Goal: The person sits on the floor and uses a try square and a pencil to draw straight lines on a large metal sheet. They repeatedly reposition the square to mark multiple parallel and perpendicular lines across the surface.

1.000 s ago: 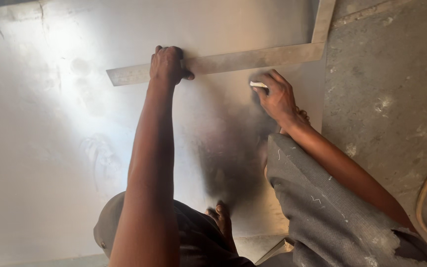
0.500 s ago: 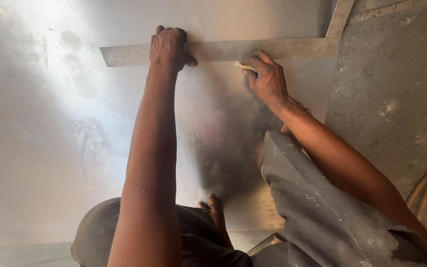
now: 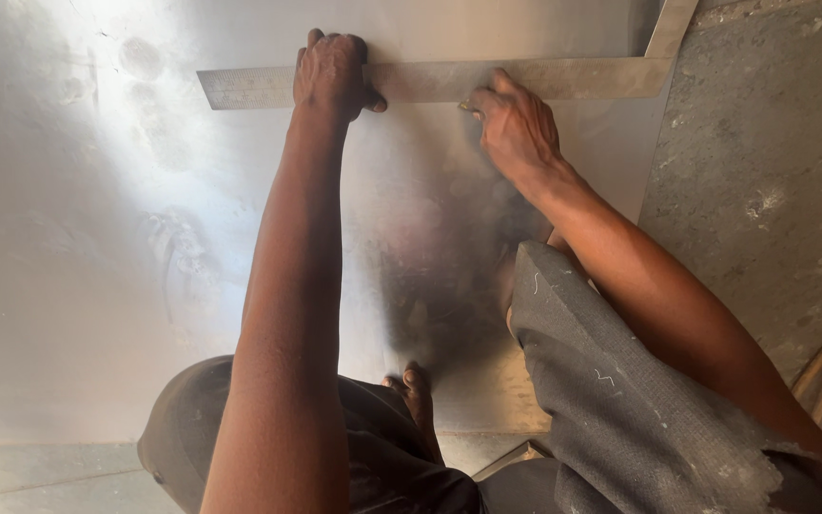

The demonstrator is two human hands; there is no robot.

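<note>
head view: the left hand [image 3: 333,74] lies flat and pressed on the long arm of a metal square [image 3: 430,82], fingers over its far edge and thumb hooked under the near edge, so it pins the square more than it grasps it. the square lies on a big shiny metal sheet [image 3: 97,266], its long arm running across the sheet and its short arm [image 3: 670,29] turning off at the sheet's right edge, beside the grey concrete floor [image 3: 763,171]. the right hand [image 3: 518,126] is closed around a small marking tool [image 3: 469,106], only the tip showing, and that tip sits right at the near edge of the square, just right of the left thumb.

to do this well, i judge the left hand should bear straight down so the square cannot slip on the slick sheet, with the short arm kept snug along the sheet's edge; the tool tip should ride tight against the square's edge in one even pull.

hard to make out: the tool is nearly all buried in the fist, so its kind is unclear. no drawn line shows through the glare at upper left. the square's short arm is cut off at the top. grey cloth [image 3: 620,400] over the knee hides the sheet's near right part, and a bare toe [image 3: 418,385] rests on the sheet.
</note>
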